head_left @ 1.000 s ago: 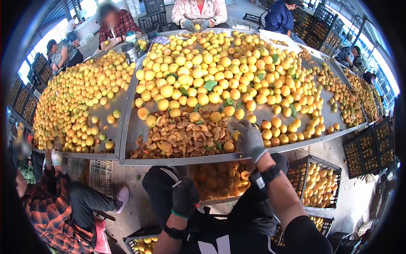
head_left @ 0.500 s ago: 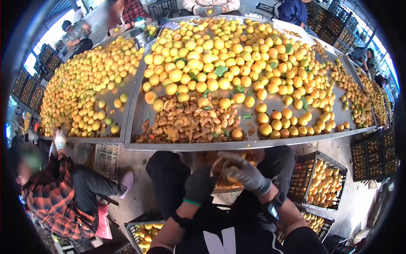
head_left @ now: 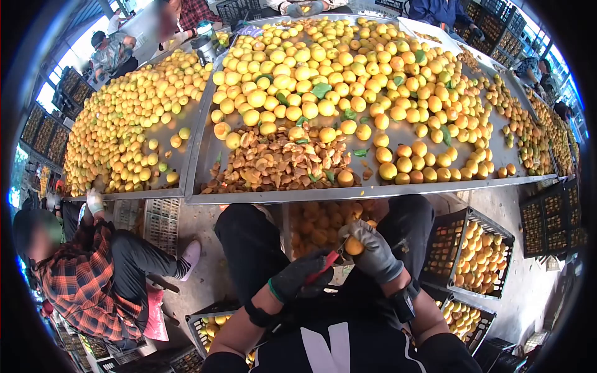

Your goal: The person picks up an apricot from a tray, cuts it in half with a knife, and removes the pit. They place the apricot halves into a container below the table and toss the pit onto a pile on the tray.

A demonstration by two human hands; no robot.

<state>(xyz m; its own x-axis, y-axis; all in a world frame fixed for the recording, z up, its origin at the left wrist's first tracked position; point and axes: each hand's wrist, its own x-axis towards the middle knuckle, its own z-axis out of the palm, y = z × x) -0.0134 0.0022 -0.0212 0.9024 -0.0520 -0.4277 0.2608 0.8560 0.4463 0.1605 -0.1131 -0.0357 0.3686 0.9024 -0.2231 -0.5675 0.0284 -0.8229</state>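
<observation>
My left hand (head_left: 300, 277), in a dark glove with a green cuff, is wrapped round a red-handled tool (head_left: 327, 262). The tool's tip reaches up to an orange-yellow fruit (head_left: 354, 246). That fruit is held in the fingers of my right hand (head_left: 373, 252), which wears a grey glove. Both hands are above my lap, just in front of the metal table (head_left: 261, 198). A crate of fruit (head_left: 314, 227) lies between my knees, beyond the hands. On the table, a pile of brown-orange peelings or pieces (head_left: 280, 163) sits near the front edge, with many whole fruits (head_left: 323, 68) behind it.
Black crates of fruit (head_left: 477, 258) stand at the right, and another (head_left: 214, 323) is at the lower left. A person in a plaid shirt (head_left: 84, 280) sits at the left. Other people are across the table, one with gloved hands (head_left: 305, 9). Stacked crates (head_left: 550, 221) are at far right.
My hands have moved apart slightly, and the red tool and the fruit now show clearly. The view has shifted, with the table edge higher and more of the crate between my knees visible.
</observation>
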